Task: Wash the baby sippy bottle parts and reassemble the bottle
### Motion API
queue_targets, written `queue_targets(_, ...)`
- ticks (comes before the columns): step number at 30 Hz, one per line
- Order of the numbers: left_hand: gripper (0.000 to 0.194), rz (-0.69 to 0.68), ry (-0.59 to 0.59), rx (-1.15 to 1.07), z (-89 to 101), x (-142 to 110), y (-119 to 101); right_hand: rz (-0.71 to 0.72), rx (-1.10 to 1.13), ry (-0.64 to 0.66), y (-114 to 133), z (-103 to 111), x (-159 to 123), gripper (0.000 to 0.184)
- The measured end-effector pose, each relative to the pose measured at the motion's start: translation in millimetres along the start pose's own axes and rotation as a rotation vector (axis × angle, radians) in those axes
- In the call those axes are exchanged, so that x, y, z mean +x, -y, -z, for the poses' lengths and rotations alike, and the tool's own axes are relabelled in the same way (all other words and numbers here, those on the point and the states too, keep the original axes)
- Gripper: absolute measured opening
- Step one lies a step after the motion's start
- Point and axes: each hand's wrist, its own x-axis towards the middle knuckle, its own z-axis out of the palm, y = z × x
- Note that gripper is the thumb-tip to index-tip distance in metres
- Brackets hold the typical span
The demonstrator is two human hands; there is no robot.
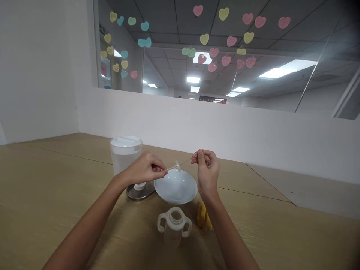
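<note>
While both forearms reach out over a tan tabletop [56, 176], the left hand [143, 168] is narrowly pinched, thumb and fingertips gripping the stem of a small translucent plastic piece [176, 166] with a flat disc at its far end, which sits just above the rim of a shallow white bowl [176, 187]. The right hand [206, 168] is raised beside it, its fingertips [198, 157] pressed close together in a narrow pinch; a very thin strand [186, 161] appears to run between the disc and those fingertips, though it is too fine to tell what it is or whether they grip it. Behind the left wrist stands a clear plastic pitcher [125, 157] with a white lid, and a round metal tray [140, 192] lies beside the bowl, a small white part [140, 186] on it. Nearer the person stands a clear two-handled cup [174, 225] with no lid, a faint reddish marking on its side too blurred to read. A yellow sponge [204, 217] lies just below the right forearm. Beyond the white wall [197, 123], pink, yellow and blue heart-shaped notes [224, 14] cover a glass window [309, 90], their writing too small to read.
</note>
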Motion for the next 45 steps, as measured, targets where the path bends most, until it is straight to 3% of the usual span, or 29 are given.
queue_targets(22,0.020,0.087,0.049,0.020,-2.5,2.3,-4.1,-0.040,0.021,0.065,-4.1,-7.8,-5.3,0.024)
queue_targets(45,0.025,0.043,0.046,-0.002,-9.4,5.1,-3.7,-0.079,-0.072,0.192,-0.3,-17.3,-16.8,0.016)
